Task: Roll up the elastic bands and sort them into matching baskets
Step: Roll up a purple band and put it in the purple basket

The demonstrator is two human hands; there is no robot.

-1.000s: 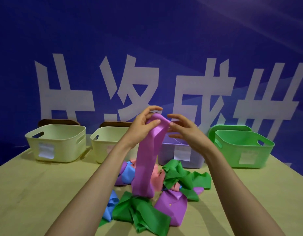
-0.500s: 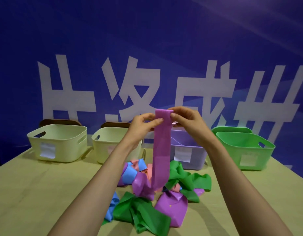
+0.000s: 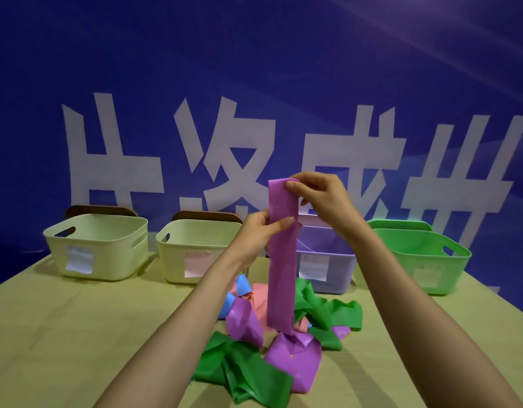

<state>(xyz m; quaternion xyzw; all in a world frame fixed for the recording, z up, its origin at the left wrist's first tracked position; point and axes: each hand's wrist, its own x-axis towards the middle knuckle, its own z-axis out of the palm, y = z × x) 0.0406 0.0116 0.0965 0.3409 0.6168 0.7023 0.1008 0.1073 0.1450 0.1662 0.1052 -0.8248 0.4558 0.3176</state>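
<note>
1. The purple band (image 3: 280,260) hangs straight down from our hands. Its top end is folded over at the upper grip, and its lower end reaches the heap (image 3: 245,372) of loose bands below. We cannot tell whether it touches the heap or just clears it.
2. Our right hand (image 3: 319,195) pinches the band's top edge between thumb and fingers. Our left hand (image 3: 258,234), just below it, pinches the band with the thumb laid across the front.
3. Under both hands the heap lies tangled on the table (image 3: 63,334): green, purple, pink and blue bands.
4. Beyond the hands, the purple basket (image 3: 342,269) stands right behind the band. The green basket (image 3: 430,260) is off to the right of the right hand, and two cream baskets (image 3: 107,254) are to the left of the left hand.
5. We judge the roll is only beginning. If the first turns start crooked, the roll will probably cone out sideways.
6. The stretchy material could spring open if either pinch slackens.
7. The hanging tail may drag a neighbouring band up from the heap into the roll.
</note>
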